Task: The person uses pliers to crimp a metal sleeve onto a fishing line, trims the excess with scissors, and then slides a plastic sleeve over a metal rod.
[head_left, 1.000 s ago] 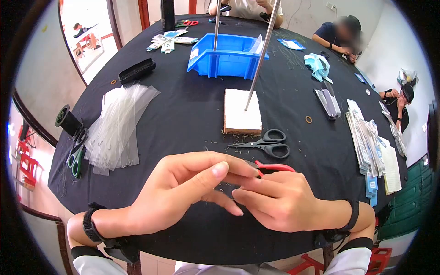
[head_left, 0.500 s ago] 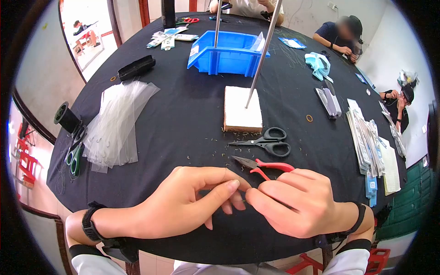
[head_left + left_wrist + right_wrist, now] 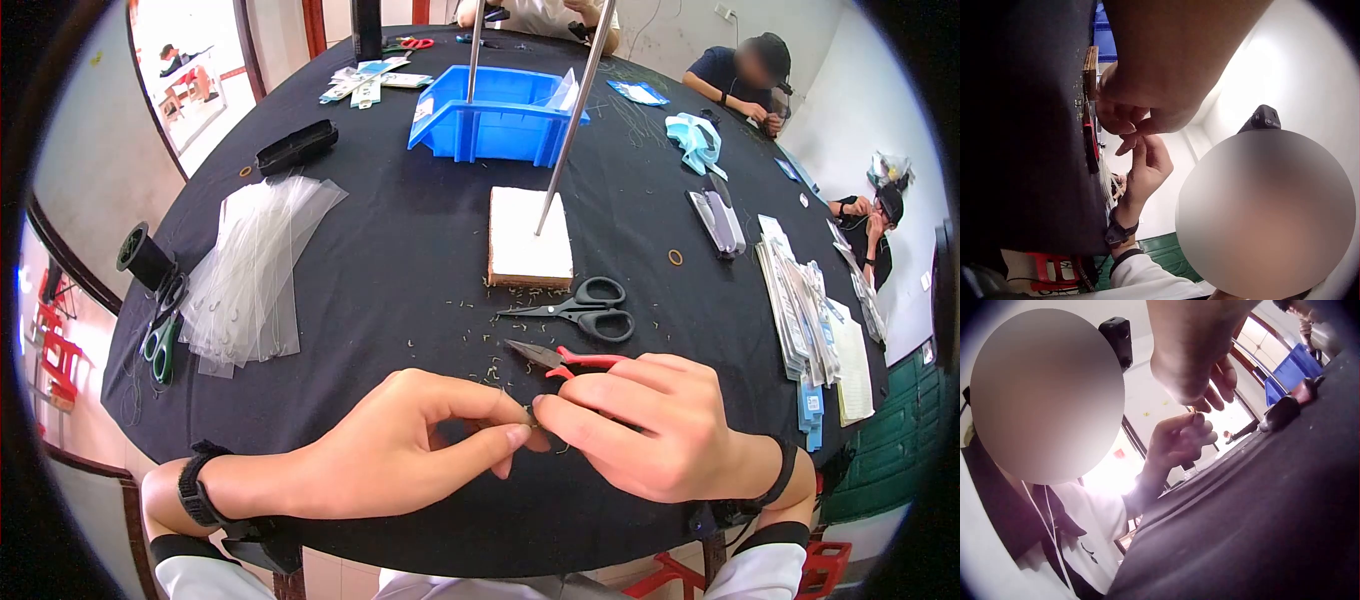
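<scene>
Over the front of the black-covered table, my left hand and right hand meet fingertip to fingertip. The left thumb and index finger pinch a thin thread-like line, and the right thumb and index finger pinch at the same spot. Most of the line is hidden by the fingers; what is on its end is too small to tell. Just beyond the right hand lie red-handled needle-nose pliers, partly covered by its fingers. Black scissors lie behind them. Small clippings are scattered around.
A white-topped block carries a slanting metal rod. Behind is a blue bin. Clear plastic sleeves, a black spool and green-handled scissors lie left; a stapler and packets lie right. Other people sit around the table.
The hands have lowered toward me, uncovering the pliers' tips. Left thumb and index have closed together, and the right fingertips have shifted in against them.
</scene>
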`<move>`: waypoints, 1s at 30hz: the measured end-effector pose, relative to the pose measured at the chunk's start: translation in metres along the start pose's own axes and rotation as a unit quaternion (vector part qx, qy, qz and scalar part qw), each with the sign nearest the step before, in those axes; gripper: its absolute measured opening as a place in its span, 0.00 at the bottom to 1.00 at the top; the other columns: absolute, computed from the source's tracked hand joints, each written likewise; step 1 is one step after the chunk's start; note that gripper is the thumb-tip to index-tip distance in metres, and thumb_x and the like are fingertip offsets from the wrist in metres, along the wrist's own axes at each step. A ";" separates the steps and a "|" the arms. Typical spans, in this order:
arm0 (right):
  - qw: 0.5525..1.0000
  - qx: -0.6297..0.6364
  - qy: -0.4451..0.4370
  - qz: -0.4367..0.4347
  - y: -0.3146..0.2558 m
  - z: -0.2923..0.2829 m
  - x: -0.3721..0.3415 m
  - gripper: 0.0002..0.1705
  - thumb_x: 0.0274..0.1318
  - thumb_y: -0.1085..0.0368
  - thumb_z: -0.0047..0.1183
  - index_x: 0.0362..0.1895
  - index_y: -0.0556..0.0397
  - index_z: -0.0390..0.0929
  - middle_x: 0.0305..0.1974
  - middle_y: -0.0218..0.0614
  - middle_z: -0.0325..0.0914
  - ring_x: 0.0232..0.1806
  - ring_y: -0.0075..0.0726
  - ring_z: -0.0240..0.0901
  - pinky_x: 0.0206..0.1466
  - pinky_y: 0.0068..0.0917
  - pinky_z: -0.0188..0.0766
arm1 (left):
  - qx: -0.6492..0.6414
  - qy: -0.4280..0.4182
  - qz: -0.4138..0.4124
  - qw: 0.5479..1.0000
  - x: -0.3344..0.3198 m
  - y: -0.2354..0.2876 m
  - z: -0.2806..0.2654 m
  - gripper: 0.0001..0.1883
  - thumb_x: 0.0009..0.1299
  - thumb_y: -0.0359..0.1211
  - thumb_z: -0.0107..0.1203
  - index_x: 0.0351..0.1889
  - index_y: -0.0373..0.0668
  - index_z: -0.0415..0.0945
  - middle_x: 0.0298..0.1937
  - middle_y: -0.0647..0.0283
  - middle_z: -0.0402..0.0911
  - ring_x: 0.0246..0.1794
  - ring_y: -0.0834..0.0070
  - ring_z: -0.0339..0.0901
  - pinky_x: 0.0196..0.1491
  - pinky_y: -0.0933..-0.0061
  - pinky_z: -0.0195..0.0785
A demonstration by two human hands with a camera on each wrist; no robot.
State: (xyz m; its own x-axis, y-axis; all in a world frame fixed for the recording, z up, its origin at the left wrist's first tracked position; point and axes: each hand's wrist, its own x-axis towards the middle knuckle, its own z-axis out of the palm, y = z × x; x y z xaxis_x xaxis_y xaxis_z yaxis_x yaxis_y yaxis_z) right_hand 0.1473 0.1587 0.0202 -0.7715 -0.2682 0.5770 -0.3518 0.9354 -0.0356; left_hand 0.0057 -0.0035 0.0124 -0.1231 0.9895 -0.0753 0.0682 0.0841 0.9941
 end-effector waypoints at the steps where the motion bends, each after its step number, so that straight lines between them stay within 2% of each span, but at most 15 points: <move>1: 1.000 0.009 0.010 0.000 0.001 0.001 0.000 0.19 0.25 0.72 0.60 0.33 0.52 0.80 0.28 0.29 0.75 0.21 0.26 0.71 0.21 0.20 0.65 | 0.000 0.003 0.020 1.000 0.001 -0.003 0.000 0.11 0.71 0.31 0.48 0.40 0.31 0.77 0.29 0.65 0.78 0.29 0.87 0.70 0.30 0.84 0.63; 4: 1.000 0.024 0.014 0.003 0.003 0.003 0.000 0.18 0.28 0.73 0.62 0.33 0.53 0.80 0.29 0.30 0.76 0.22 0.29 0.73 0.23 0.22 0.67 | -0.008 0.006 -0.032 0.999 -0.001 0.003 -0.001 0.11 0.71 0.30 0.49 0.41 0.31 0.78 0.28 0.65 0.78 0.30 0.86 0.71 0.34 0.83 0.63; 7: 0.997 0.076 0.015 0.029 0.007 0.008 -0.003 0.17 0.33 0.73 0.63 0.35 0.55 0.79 0.28 0.33 0.77 0.23 0.33 0.74 0.25 0.24 0.70 | -0.010 0.020 -0.004 1.000 0.000 -0.001 -0.001 0.11 0.70 0.30 0.49 0.41 0.32 0.79 0.27 0.66 0.77 0.27 0.87 0.69 0.29 0.84 0.60; 10: 0.988 0.113 -0.028 0.104 0.009 0.006 -0.001 0.17 0.42 0.66 0.61 0.40 0.55 0.76 0.31 0.37 0.75 0.26 0.39 0.74 0.31 0.29 0.74 | -0.023 0.048 -0.064 0.997 0.000 0.009 -0.002 0.12 0.70 0.31 0.49 0.40 0.32 0.79 0.24 0.67 0.76 0.22 0.89 0.64 0.23 0.86 0.55; 11: 0.988 0.093 -0.028 0.118 0.012 0.007 -0.002 0.17 0.42 0.64 0.62 0.37 0.57 0.73 0.31 0.39 0.73 0.31 0.43 0.72 0.34 0.32 0.71 | -0.027 0.053 -0.060 0.996 0.001 0.008 -0.002 0.12 0.70 0.31 0.48 0.40 0.32 0.79 0.24 0.67 0.75 0.21 0.90 0.63 0.22 0.87 0.52; 15: 0.962 0.045 -0.149 0.225 0.014 0.001 -0.005 0.18 0.40 0.62 0.64 0.28 0.58 0.69 0.34 0.40 0.67 0.40 0.44 0.66 0.43 0.34 0.65 | -0.056 0.081 -0.060 0.993 0.001 0.007 -0.004 0.12 0.70 0.31 0.48 0.39 0.32 0.79 0.22 0.67 0.74 0.17 0.91 0.59 0.17 0.88 0.47; 21: 0.972 0.028 -0.130 0.195 0.019 0.005 -0.014 0.16 0.40 0.63 0.64 0.26 0.56 0.70 0.33 0.39 0.66 0.39 0.44 0.64 0.41 0.34 0.65 | -0.075 0.115 -0.077 0.988 0.003 0.007 -0.005 0.12 0.70 0.31 0.48 0.38 0.30 0.79 0.21 0.65 0.74 0.16 0.91 0.59 0.15 0.88 0.46; 24: 0.961 0.031 -0.121 0.247 0.025 0.005 -0.013 0.15 0.40 0.64 0.64 0.25 0.55 0.70 0.34 0.39 0.66 0.40 0.45 0.64 0.41 0.33 0.64 | -0.078 0.120 -0.088 0.986 0.002 0.006 -0.007 0.13 0.70 0.31 0.47 0.38 0.29 0.79 0.21 0.64 0.75 0.16 0.90 0.61 0.15 0.88 0.47; 25: 0.963 0.023 -0.126 0.239 0.027 0.004 -0.013 0.15 0.38 0.64 0.65 0.25 0.55 0.70 0.35 0.39 0.67 0.40 0.45 0.65 0.41 0.34 0.64 | -0.077 0.120 -0.091 0.986 0.002 0.005 -0.007 0.13 0.70 0.31 0.47 0.38 0.29 0.79 0.21 0.64 0.75 0.15 0.89 0.61 0.15 0.88 0.48; 28: 0.980 0.036 -0.071 0.180 0.020 0.003 -0.010 0.16 0.36 0.64 0.66 0.25 0.55 0.70 0.35 0.39 0.68 0.39 0.44 0.65 0.41 0.35 0.64 | -0.104 0.117 -0.100 0.983 0.002 0.008 -0.007 0.14 0.71 0.32 0.46 0.39 0.29 0.78 0.22 0.62 0.76 0.17 0.85 0.67 0.17 0.85 0.56; 29: 0.983 0.056 -0.057 0.165 0.015 0.004 -0.007 0.17 0.34 0.63 0.66 0.24 0.55 0.69 0.37 0.40 0.68 0.39 0.45 0.66 0.43 0.37 0.64 | -0.162 0.116 -0.088 0.976 0.002 0.006 -0.006 0.14 0.71 0.32 0.45 0.39 0.29 0.77 0.23 0.62 0.76 0.19 0.83 0.68 0.18 0.83 0.59; 30: 0.982 0.100 -0.074 0.140 0.013 0.002 -0.004 0.18 0.37 0.65 0.66 0.33 0.57 0.72 0.39 0.41 0.69 0.39 0.43 0.69 0.41 0.34 0.68 | -0.220 0.115 -0.075 0.966 0.003 0.002 -0.005 0.14 0.71 0.32 0.45 0.39 0.30 0.77 0.24 0.61 0.76 0.20 0.81 0.70 0.20 0.81 0.62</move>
State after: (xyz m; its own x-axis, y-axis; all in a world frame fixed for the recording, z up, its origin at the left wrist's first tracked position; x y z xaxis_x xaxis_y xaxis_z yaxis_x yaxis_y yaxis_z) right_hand 0.1451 0.1713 0.0157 -0.9166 -0.0514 0.3964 -0.2005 0.9171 -0.3447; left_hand 0.0007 -0.0004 0.0148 -0.3180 0.9138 -0.2527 -0.3884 0.1176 0.9140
